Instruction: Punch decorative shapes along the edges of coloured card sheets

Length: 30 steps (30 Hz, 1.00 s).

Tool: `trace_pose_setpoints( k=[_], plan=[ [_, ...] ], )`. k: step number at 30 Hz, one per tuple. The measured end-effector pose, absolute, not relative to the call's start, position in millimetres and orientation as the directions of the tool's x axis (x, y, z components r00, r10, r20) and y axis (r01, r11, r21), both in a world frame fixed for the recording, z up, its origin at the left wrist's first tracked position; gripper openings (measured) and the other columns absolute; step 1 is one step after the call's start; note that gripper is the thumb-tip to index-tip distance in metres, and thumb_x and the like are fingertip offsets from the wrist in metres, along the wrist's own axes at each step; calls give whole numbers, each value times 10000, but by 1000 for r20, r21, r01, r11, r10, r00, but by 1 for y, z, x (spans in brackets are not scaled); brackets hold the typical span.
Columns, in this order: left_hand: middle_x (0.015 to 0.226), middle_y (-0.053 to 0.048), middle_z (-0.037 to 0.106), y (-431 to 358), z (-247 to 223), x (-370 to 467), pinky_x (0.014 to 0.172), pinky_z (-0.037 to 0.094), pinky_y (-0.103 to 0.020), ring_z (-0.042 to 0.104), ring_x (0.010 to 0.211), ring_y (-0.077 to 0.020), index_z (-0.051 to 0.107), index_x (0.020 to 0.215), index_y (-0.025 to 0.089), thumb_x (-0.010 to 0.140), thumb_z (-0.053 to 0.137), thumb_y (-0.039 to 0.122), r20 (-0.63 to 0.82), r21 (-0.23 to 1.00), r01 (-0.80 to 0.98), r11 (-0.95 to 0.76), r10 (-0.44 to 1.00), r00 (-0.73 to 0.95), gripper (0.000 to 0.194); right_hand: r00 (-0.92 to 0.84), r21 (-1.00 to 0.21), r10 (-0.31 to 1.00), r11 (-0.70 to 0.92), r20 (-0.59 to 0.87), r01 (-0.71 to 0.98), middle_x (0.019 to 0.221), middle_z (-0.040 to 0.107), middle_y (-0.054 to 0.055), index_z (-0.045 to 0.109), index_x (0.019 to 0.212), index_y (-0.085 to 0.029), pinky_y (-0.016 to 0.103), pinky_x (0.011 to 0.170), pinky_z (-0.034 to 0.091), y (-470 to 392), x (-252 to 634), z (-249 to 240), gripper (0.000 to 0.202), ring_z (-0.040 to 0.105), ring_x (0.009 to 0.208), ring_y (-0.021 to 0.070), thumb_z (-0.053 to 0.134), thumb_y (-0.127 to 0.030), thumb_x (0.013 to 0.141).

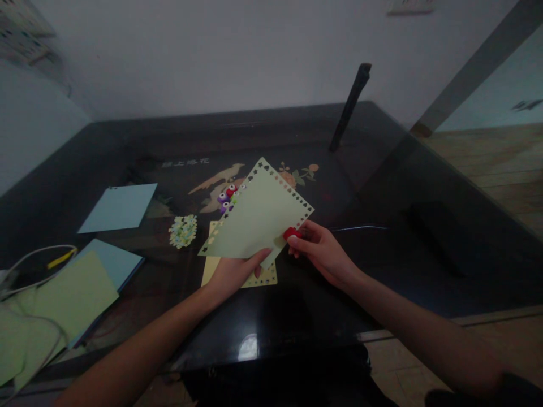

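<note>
Over the dark worktop (399, 169), the left hand (237, 274) is pinching the pale green sheet (258, 212) by its lower edge, above a yellow sheet (210, 268), while the right hand (316, 246) is gripping the red punch (292, 234) between thumb and fingers at the sheet's right-hand edge.

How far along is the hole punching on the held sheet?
Shaped holes already line the two upper edges of the pale green sheet. The left hand holds it while the right hand has the red punch at the lower-right edge. The rest of that edge and the lower-left, plain where visible, seem left.
</note>
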<state>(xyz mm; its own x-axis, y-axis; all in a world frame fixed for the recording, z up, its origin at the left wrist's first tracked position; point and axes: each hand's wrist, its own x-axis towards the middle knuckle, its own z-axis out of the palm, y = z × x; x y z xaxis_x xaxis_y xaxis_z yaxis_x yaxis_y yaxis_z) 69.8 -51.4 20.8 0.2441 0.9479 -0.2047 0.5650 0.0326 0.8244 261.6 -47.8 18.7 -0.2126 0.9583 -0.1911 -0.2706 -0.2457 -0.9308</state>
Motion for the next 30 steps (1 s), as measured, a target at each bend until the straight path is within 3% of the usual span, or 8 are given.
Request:
trace_pose_setpoints(
  k=[30],
  plan=[
    [385,15,477,-52,26,72,735,459,-309,472,437,-119,442,394,214,794,506,359,-220,818,573,43,945,242,431,-206,-936,964,-224,-171,-272,739,599,-1,619,833,-189,274,559,373,-48,262,19,206,517,605,107,740,-261,684]
  ],
)
